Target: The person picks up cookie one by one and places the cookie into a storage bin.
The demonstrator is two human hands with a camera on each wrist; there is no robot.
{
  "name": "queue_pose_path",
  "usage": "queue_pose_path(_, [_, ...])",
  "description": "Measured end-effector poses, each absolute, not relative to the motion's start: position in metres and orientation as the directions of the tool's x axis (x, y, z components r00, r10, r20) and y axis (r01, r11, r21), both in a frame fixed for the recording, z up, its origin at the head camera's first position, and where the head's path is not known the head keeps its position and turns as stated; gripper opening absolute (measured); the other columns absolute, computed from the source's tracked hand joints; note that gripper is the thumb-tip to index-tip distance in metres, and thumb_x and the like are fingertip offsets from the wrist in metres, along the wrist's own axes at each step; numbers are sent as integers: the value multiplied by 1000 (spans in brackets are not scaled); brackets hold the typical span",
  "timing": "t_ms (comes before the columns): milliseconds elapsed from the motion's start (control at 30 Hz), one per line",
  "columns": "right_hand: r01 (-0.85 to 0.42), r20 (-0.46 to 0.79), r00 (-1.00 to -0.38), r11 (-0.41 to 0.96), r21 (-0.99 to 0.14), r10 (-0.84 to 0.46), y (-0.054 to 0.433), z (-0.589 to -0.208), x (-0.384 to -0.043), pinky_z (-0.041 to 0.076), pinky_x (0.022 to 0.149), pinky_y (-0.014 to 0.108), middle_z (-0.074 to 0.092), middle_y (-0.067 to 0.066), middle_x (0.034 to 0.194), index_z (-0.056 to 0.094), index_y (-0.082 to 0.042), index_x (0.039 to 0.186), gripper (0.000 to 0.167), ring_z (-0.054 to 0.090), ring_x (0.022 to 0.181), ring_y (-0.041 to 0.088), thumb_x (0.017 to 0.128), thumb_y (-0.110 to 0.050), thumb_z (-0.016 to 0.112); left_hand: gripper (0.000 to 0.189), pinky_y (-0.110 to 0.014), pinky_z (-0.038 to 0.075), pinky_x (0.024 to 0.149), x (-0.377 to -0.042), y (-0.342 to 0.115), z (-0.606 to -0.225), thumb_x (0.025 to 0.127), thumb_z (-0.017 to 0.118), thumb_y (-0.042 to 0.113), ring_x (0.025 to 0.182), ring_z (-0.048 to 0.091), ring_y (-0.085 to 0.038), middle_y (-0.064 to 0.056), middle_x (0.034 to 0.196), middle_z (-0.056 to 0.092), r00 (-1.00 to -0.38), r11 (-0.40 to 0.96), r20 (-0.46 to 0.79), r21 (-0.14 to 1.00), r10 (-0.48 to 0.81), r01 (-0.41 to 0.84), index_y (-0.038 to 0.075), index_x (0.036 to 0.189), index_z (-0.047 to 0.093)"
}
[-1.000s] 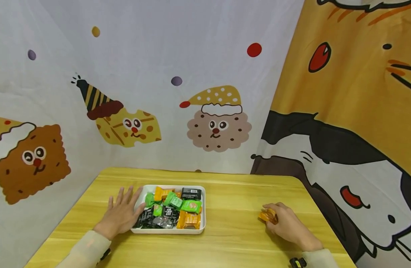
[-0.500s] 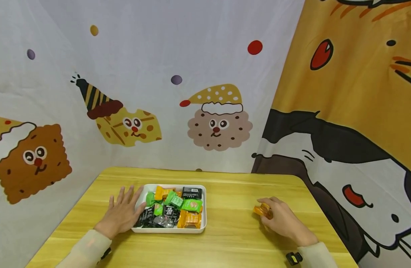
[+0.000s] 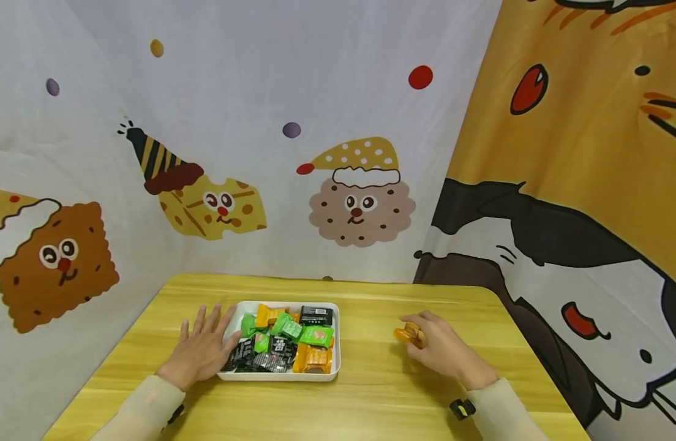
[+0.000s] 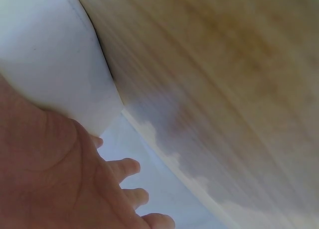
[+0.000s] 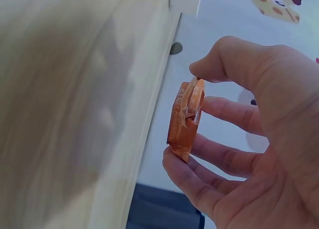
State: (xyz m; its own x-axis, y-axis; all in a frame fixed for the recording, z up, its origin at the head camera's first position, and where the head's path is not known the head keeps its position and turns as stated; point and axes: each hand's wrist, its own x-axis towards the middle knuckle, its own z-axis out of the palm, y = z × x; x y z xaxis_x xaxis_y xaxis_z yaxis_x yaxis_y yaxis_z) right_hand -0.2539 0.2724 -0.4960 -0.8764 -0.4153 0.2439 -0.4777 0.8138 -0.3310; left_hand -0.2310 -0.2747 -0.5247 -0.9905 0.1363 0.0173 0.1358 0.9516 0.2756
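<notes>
My right hand (image 3: pixel 445 349) pinches a small orange wrapped snack (image 3: pixel 409 335) over the right part of the table. In the right wrist view the orange packet (image 5: pixel 185 120) stands on edge between the thumb above and the fingers below. My left hand (image 3: pixel 197 349), fingers spread, rests against the left side of a white tray (image 3: pixel 277 377). Inside the tray lie several wrapped snacks: orange ones (image 3: pixel 313 358), green ones (image 3: pixel 286 326) and black ones (image 3: pixel 316 316). The left wrist view has the palm (image 4: pixel 55 174) beside the tray's white wall (image 4: pixel 60 55).
The wooden table (image 3: pixel 371 392) has rounded far corners. Behind it hangs a pale cloth (image 3: pixel 349 73) printed with cartoon food, and on the right a cartoon-animal cloth (image 3: pixel 564 233) runs along the table's side.
My right hand has moved left and slightly away from me, toward the tray, carrying the orange packet. The left hand and the tray have stayed in place.
</notes>
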Motion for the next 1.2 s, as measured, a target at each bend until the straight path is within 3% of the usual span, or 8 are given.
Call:
queue_pose_path(300, [-548, 245, -836, 771, -324, -492, 244, -490, -261, 60, 79, 28, 77, 10, 132, 73, -11, 154, 57, 67, 97, 12, 100, -13, 87, 76, -95, 8, 134, -231, -276, -524, 126, 43, 54, 175, 8, -69, -36, 190, 19, -991, 950, 9, 283, 134, 131, 11, 187, 25])
queue_pose_path(533, [-582, 238, -813, 747, -322, -531, 219, -486, -264, 69, 95, 43, 78, 14, 139, 73, -7, 154, 57, 75, 114, 21, 99, -13, 87, 77, -95, 8, 134, -231, -275, -523, 125, 42, 55, 176, 7, -69, -36, 191, 18, -991, 952, -3, 278, 131, 125, 11, 187, 24])
queue_pose_path(800, [-617, 224, -787, 717, -325, -575, 190, -483, -265, 70, 106, 51, 76, 15, 145, 72, -8, 156, 59, 76, 128, 29, 99, -14, 86, 78, -95, 9, 134, -232, -272, -522, 125, 40, 57, 176, 8, -68, -35, 191, 18, -991, 956, -1, 264, 131, 126, 12, 187, 23])
queue_pose_path(1067, [-650, 190, -756, 688, -322, -626, 160, -473, -272, 68, 113, 50, 75, 13, 151, 69, -10, 160, 61, 75, 135, 31, 102, -20, 86, 78, -95, 8, 134, -231, -273, -524, 125, 40, 57, 176, 8, -67, -35, 191, 18, -993, 958, 3, 260, 122, 119, 13, 187, 24])
queue_pose_path(1200, [-674, 175, -735, 679, -293, -654, 145, -471, -280, 68, 110, 46, 73, 13, 155, 68, -12, 162, 61, 74, 133, 27, 104, -22, 83, 78, -95, 6, 134, -231, -273, -524, 125, 41, 57, 176, 7, -68, -35, 191, 18, -993, 955, 3, 273, 119, 115, 13, 187, 24])
